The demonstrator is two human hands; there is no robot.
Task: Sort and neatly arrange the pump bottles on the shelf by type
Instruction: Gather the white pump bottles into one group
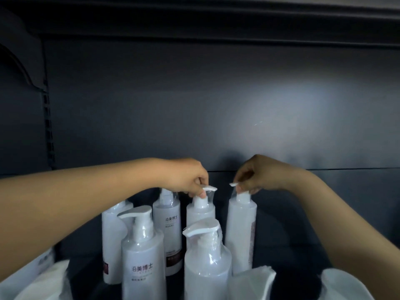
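Several white pump bottles in clear wrap stand close together on a dark shelf [287, 239]. My left hand [186, 176] pinches the pump head of a back-row bottle [200, 210]. My right hand [257, 174] grips the pump head of the tall bottle [240, 230] on the right. Behind my left hand stands a labelled bottle [167, 230] with a dark band low down. Two bottles stand in front: one with printed characters [142, 256] and one turned plain side out [206, 263]. Another bottle [111, 239] at the left is partly hidden.
The dark back panel [216, 105] of the shelf rises behind the bottles, with a slotted upright [48, 126] at the left. White blurred packages [43, 282] lie at the lower left, and more white shapes [344, 284] sit at the lower right edge.
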